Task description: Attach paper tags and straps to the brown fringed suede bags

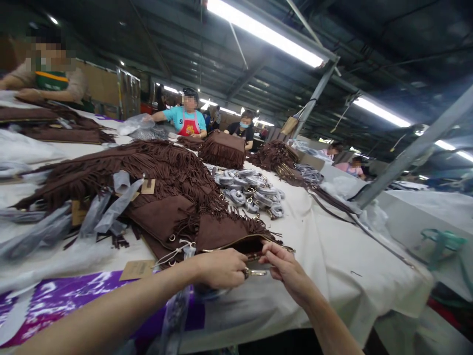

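Observation:
A brown suede fringed bag [221, 231] lies in front of me on the white-covered table [332, 266], its zip opening facing me. My left hand [221, 268] is closed in a pinch on a small gold metal clasp [254, 272] at the bag's opening. My right hand [283, 264] is closed too, its fingertips gripping the bag's open edge just right of the clasp. More fringed brown bags [148, 167] are piled behind it.
Plastic-wrapped straps [254, 192] lie heaped mid-table. Grey plastic sleeves [111, 207] and card tags [136, 269] sit at left, purple printed sheet [66, 296] near me. Other people work across the table. A slanted metal post [406, 158] rises at right.

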A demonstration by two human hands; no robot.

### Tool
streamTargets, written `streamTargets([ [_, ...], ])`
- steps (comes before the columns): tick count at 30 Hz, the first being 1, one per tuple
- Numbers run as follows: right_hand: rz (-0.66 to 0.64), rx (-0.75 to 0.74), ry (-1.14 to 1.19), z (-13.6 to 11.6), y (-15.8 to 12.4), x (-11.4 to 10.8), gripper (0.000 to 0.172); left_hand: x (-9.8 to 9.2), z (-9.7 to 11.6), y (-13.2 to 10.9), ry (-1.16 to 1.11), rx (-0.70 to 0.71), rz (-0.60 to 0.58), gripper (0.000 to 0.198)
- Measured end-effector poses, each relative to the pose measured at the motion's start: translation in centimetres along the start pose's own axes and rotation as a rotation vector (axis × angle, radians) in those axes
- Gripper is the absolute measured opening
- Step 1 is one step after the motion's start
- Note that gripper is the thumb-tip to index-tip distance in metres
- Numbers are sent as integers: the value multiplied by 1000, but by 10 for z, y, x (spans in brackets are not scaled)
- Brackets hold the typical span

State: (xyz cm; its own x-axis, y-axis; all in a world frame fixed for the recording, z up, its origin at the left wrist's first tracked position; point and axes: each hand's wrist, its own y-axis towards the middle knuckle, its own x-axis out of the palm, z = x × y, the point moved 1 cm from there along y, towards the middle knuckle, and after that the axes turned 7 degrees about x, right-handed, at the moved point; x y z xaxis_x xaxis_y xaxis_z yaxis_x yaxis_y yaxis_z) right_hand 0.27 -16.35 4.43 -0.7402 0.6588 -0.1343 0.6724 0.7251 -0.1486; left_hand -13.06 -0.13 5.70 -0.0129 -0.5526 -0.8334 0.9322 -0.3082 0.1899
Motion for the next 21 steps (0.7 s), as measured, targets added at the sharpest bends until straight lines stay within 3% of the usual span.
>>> streamTargets([
  [3, 71, -14, -55, 11, 3, -8, 40, 8, -18, 28, -282, 7, -84, 19],
  [9, 331, -193, -263, 23, -10, -14, 36, 20, -41, 25, -465, -222, 159, 25],
  [12, 344, -338, -500, 19, -21, 2, 32, 25, -33, 23, -387, -231, 201, 26],
  [15, 335, -449, -640, 15, -24, 19, 30, 30, -20, 24, -161, -273, 255, 25],
  [21, 426, -480, -842, 18, -20, 29, 33, 42, -5, 26, 85, -353, 280, 20],
])
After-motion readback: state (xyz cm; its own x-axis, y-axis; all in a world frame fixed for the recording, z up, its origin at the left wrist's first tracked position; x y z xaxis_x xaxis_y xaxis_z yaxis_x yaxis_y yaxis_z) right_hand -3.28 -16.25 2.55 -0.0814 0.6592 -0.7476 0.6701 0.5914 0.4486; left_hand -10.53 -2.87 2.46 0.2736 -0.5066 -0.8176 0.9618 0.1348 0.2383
